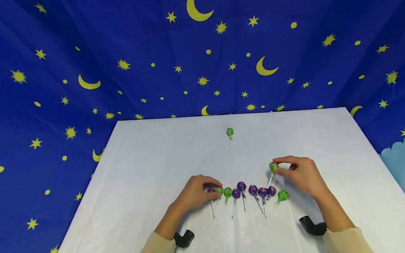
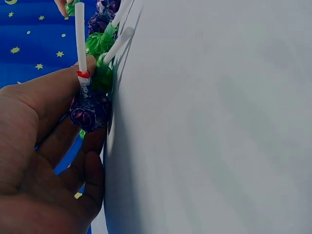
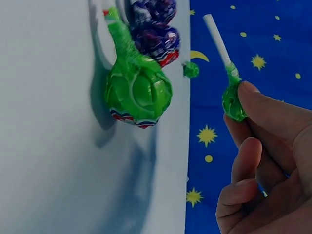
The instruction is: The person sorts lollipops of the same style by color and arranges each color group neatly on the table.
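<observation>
My right hand (image 1: pixel 303 175) pinches a green-wrapped lollipop (image 3: pixel 233 103) by its candy head between thumb and fingers. It is raised off the table, and its white stick points down toward me. My left hand (image 1: pixel 195 192) has its thumb and fingers around a green lollipop (image 1: pixel 219 190) at the left end of a row on the table. Beside the fingers lies a purple lollipop (image 2: pixel 90 111), its head partly covered in the head view. The row continues right with another green lollipop (image 1: pixel 228 192), several purple lollipops (image 1: pixel 253 190) and a green lollipop (image 1: pixel 283 195) at the right end.
A single green lollipop (image 1: pixel 230 131) lies near the far edge of the white table (image 1: pixel 162 152). Blue cloth (image 1: pixel 169 43) with yellow moons and stars hangs behind and at the sides. Black wrist mounts (image 1: pixel 313 226) sit at both wrists, close to the tabletop.
</observation>
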Motion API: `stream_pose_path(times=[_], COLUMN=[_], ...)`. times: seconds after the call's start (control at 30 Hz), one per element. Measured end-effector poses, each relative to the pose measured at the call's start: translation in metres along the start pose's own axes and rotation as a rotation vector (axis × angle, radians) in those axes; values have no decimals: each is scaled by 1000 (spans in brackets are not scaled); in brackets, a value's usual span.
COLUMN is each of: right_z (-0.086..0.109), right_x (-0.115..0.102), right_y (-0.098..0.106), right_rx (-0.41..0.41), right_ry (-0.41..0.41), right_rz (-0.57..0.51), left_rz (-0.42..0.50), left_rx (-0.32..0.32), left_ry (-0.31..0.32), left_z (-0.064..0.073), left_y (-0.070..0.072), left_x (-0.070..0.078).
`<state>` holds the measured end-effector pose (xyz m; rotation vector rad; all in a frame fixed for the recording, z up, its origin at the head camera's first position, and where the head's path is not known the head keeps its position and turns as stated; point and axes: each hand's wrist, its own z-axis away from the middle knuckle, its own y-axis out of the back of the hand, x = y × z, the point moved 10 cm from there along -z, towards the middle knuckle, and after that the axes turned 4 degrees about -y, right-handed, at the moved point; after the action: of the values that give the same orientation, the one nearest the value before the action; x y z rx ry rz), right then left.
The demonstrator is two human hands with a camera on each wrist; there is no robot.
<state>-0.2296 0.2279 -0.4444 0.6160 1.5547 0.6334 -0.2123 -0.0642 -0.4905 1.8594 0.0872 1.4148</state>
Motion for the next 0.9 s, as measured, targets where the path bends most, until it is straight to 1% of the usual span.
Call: stream_pose_path(times=[0.07, 0.27, 0.4, 0.57, 0.9], right_z=[-6, -19, -26, -34, -54], right_x=[-1, 1, -1, -2, -9], right_y=[-1, -7, -9, -11, -19], right_rx=[-13, -58, -69, -81, -94], right_ry=[3, -22, -19, -20, 34], right_rz=[-5, -31, -40, -49, -24], left_rz=[1, -3, -1, -4, -11], left_rx=[7, 11, 14, 16, 16], left_ry=[4, 24, 36, 37, 20], left_z=[-1, -3, -1, -1, -2], left_y=[2, 3, 4, 5, 4], left_x=[-1, -3, -4, -3, -1])
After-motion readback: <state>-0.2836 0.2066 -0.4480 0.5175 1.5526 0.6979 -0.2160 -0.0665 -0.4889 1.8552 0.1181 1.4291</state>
